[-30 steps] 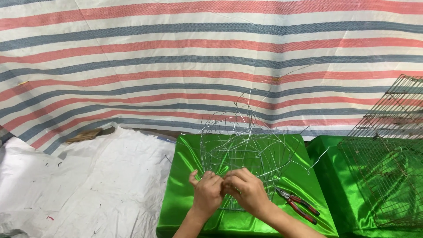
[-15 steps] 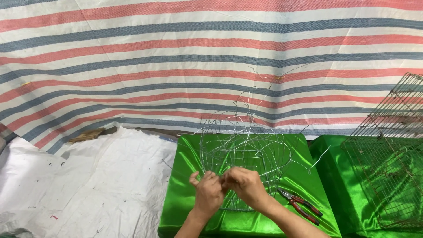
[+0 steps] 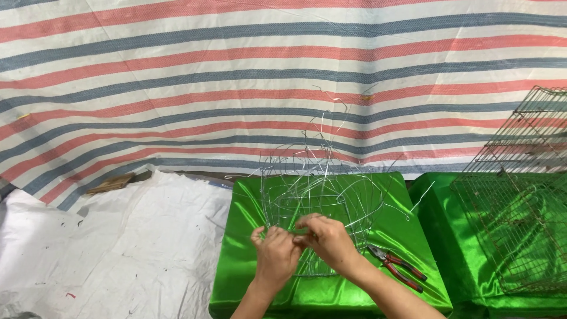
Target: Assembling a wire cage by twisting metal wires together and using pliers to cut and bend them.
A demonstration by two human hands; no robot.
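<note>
- My left hand point(image 3: 276, 251) and right hand point(image 3: 326, 238): both pinching the wire frame point(image 3: 316, 189).
- Bench point(image 3: 248, 277): green cloth; red pliers point(image 3: 397, 267) just right of my hands.
- Wire cage point(image 3: 520, 201): far right.

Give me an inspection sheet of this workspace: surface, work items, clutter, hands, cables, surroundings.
Surface: green satin-covered block, shiny and creased.
Work items: tangled wire frame standing on the block, loose ends sticking up.
Clutter: red-handled pliers lying on the block to the right of the frame.
Hands: left hand and right hand close together, both pinching wire at the frame's front.
Cables: nothing seen.
Surroundings: striped tarp behind; white sheet at left; wire mesh cages on a second green block at right.
</note>
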